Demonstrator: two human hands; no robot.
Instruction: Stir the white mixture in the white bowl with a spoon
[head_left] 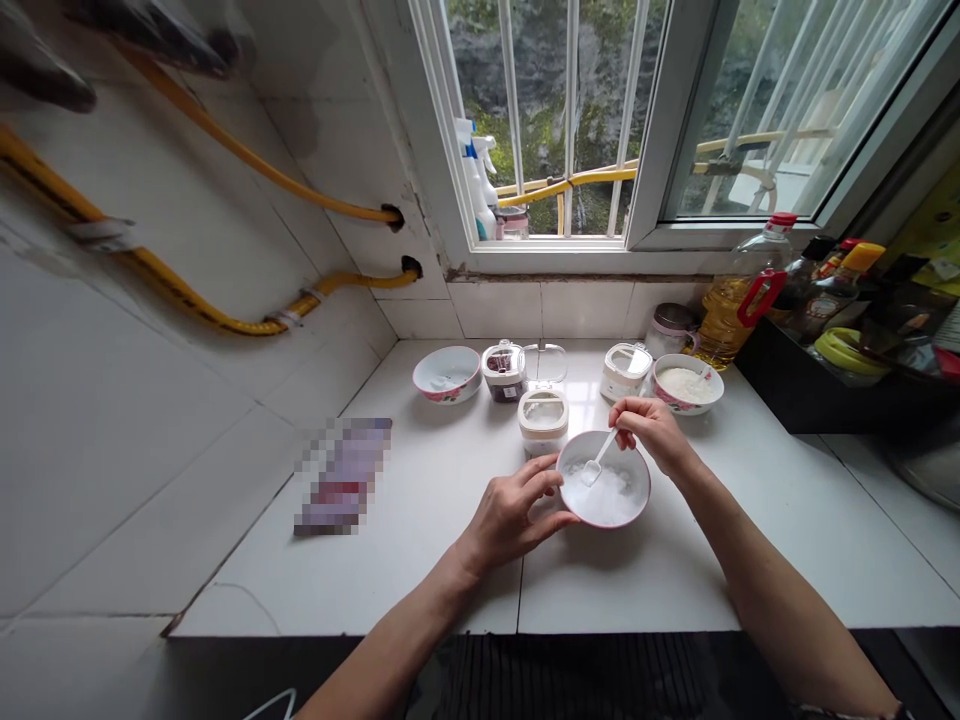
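My left hand (514, 508) grips the left side of a white bowl (634, 512) with a pink rim, fingers on the rim and thumb low on its side. White grains (611, 490) lie in the bowl. Between the fingertips of my right hand (654, 432) is the handle of a small white spoon (604, 448), whose head is inside the bowl over the grains. Just behind the bowl stands a small white container (544, 425) with a clear lid, close to my left fingers.
Along the back are a flowered bowl (442, 388), a lidded container of dark contents (504, 380), another white container (625, 375), a bowl of pale grains (686, 402) and a jar (670, 330). An oil bottle (731, 310) and black rack (795, 395) stand right. A blurred packet (345, 480) lies left.
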